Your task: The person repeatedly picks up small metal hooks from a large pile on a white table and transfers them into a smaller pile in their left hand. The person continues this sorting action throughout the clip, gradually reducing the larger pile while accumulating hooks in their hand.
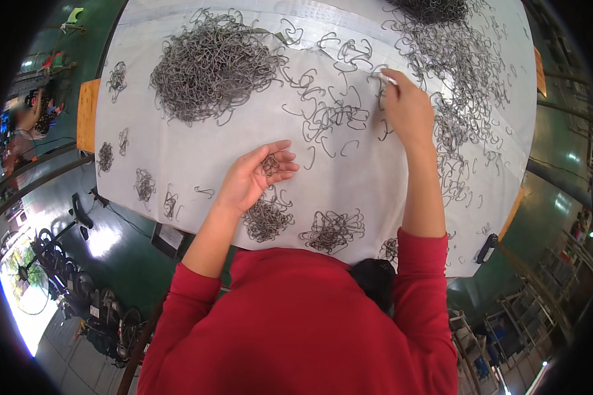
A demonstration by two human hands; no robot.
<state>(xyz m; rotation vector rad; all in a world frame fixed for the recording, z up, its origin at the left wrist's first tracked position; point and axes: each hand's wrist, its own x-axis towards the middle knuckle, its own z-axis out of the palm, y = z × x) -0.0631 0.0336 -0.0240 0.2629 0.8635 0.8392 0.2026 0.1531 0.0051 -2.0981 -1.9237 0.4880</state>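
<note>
Bent, dark grey wire hooks lie all over a pale sheet-covered table (244, 135). My left hand (254, 172) is palm up with fingers curled around a small clump of wire hooks (270, 164). It hovers just above a small pile of hooks (268, 219) near the front edge. My right hand (408, 108) reaches farther out, fingers closed and pointing down among loose hooks (336, 117). Something white (389, 79) shows at its fingertips. What the right fingers pinch, if anything, is hidden.
A large heap of hooks (211, 69) sits at the far left. Another dense spread (461, 79) covers the right side. Small piles (333, 230) line the front and left edges. A small black device (487, 249) is at the right corner. Another person (25, 128) is far left.
</note>
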